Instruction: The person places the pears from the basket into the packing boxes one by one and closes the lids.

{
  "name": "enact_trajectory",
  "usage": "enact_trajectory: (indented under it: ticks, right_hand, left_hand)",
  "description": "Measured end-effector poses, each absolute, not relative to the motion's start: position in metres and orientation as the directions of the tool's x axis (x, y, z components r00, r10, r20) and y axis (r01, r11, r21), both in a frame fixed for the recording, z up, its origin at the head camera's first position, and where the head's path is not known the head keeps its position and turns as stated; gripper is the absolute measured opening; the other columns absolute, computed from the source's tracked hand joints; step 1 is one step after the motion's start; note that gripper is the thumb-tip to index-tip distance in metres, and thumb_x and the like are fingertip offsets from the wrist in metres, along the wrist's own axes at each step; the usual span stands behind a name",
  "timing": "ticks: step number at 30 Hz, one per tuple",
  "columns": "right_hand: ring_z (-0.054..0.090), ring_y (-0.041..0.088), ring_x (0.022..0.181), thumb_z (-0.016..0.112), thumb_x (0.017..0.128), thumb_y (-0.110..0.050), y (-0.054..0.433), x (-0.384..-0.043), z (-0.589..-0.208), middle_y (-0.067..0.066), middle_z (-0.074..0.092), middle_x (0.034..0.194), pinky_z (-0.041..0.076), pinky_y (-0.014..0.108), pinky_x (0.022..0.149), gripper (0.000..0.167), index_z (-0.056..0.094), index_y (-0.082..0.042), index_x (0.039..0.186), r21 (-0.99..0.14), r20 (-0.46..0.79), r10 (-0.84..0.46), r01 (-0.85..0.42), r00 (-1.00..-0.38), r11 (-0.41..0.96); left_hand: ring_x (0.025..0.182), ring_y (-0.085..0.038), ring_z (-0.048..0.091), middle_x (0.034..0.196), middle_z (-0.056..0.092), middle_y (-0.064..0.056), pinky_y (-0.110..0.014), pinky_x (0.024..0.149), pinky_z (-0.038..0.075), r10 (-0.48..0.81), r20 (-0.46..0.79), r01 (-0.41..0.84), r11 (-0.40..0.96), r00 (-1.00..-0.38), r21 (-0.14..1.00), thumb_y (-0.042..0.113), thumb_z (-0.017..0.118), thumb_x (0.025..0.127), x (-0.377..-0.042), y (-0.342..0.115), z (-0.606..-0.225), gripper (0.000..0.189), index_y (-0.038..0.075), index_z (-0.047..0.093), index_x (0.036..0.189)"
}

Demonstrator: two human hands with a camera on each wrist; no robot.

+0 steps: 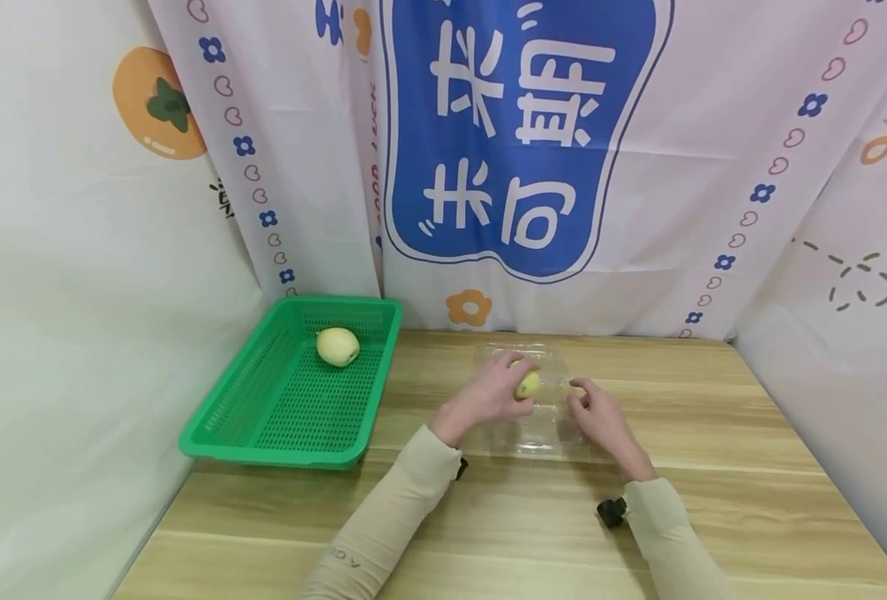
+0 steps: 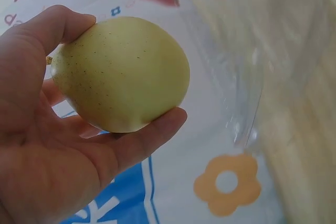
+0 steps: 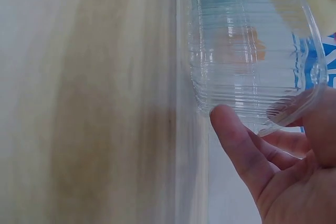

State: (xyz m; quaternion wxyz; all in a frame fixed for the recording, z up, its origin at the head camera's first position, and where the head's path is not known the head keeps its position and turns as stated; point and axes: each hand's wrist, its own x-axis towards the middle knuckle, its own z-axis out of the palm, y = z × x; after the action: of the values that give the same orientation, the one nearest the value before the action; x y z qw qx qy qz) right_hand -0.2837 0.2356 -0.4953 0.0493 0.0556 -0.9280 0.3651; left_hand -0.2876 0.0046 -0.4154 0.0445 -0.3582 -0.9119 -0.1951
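Observation:
In the left wrist view a pale yellow-green pear (image 2: 126, 74) with dark specks and a short stem lies between the thumb and fingers of my left hand (image 2: 58, 129). The head view places this left hand (image 1: 486, 390) and the pear (image 1: 528, 384) over a clear plastic box (image 1: 537, 437) on the table. At the box's right side, my right hand (image 1: 601, 419) holds the wall. Seen from the right wrist, one fingertip presses the outer corner of the box (image 3: 231, 77) while another finger of the right hand (image 3: 294, 166) reaches over its rim.
To the left stands a green perforated plastic basket (image 1: 278, 454) with another pear (image 1: 338, 347) near its back. The wooden table (image 1: 714, 433) ends against a printed cloth (image 1: 323, 167) at the back, with white cloth walls on both sides.

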Motion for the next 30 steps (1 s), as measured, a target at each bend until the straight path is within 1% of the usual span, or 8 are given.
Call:
enact_trajectory:
  ticks: [3,10,16,23,27,30]
  right_hand:
    - [0.054,0.014,0.06,0.052,0.098,-0.017,0.236,-0.284,-0.495,0.012,0.067,0.081,0.044,0.027,0.053,0.04,0.052,0.002,0.134,-0.673,0.137,-0.057,-0.135,-0.989,0.727]
    - [0.055,0.015,0.061,0.051,0.099,-0.019,0.236,-0.284,-0.495,0.012,0.067,0.082,0.046,0.028,0.054,0.041,0.051,0.0,0.135,-0.678,0.114,-0.07,-0.129,-0.991,0.723]
    - [0.054,0.014,0.059,0.051,0.099,-0.018,0.237,-0.284,-0.495,0.012,0.067,0.08,0.044,0.027,0.052,0.041,0.051,0.001,0.135,-0.672,0.123,-0.068,-0.133,-0.99,0.728]
    - [0.051,0.014,0.055,0.051,0.098,-0.019,0.237,-0.284,-0.495,0.007,0.063,0.072,0.04,0.027,0.049,0.042,0.051,0.001,0.135,-0.678,0.113,-0.062,-0.123,-0.992,0.725]
    - [0.049,0.013,0.053,0.051,0.098,-0.018,0.236,-0.284,-0.495,0.005,0.061,0.068,0.038,0.026,0.047,0.041,0.052,0.001,0.135,-0.679,0.114,-0.061,-0.122,-0.992,0.723]
    - [0.046,0.013,0.051,0.05,0.098,-0.019,0.236,-0.284,-0.495,0.003,0.058,0.065,0.036,0.025,0.046,0.041,0.052,0.001,0.135,-0.679,0.114,-0.06,-0.122,-0.992,0.724]
  left_hand:
    - [0.112,-0.02,0.053,0.139,0.05,-0.012,-0.024,0.082,0.045,0.637,0.209,0.665,0.659,-0.742,0.352,0.024,0.068,0.087,-0.286,0.013,-0.421,0.056,0.017,0.051,0.14]
    - [0.101,-0.016,0.052,0.137,0.051,-0.01,-0.02,0.074,0.044,0.615,0.171,0.628,0.681,-0.77,0.377,0.028,0.065,0.091,-0.28,0.025,-0.438,0.054,0.017,0.049,0.141]
    - [0.098,-0.016,0.052,0.136,0.051,-0.01,-0.018,0.068,0.04,0.599,0.155,0.606,0.695,-0.786,0.386,0.031,0.066,0.091,-0.278,0.031,-0.446,0.055,0.02,0.049,0.142]
    - [0.09,-0.012,0.049,0.134,0.051,-0.01,-0.018,0.064,0.041,0.593,0.132,0.583,0.682,-0.794,0.44,0.029,0.066,0.091,-0.28,0.037,-0.459,0.054,0.019,0.049,0.142]
    - [0.09,-0.013,0.05,0.133,0.052,-0.01,-0.019,0.064,0.041,0.593,0.138,0.587,0.683,-0.793,0.436,0.029,0.067,0.091,-0.28,0.039,-0.463,0.052,0.02,0.051,0.14]
    - [0.095,-0.015,0.051,0.133,0.053,-0.011,-0.019,0.065,0.041,0.598,0.152,0.599,0.683,-0.787,0.418,0.028,0.068,0.091,-0.281,0.041,-0.464,0.051,0.019,0.052,0.139]
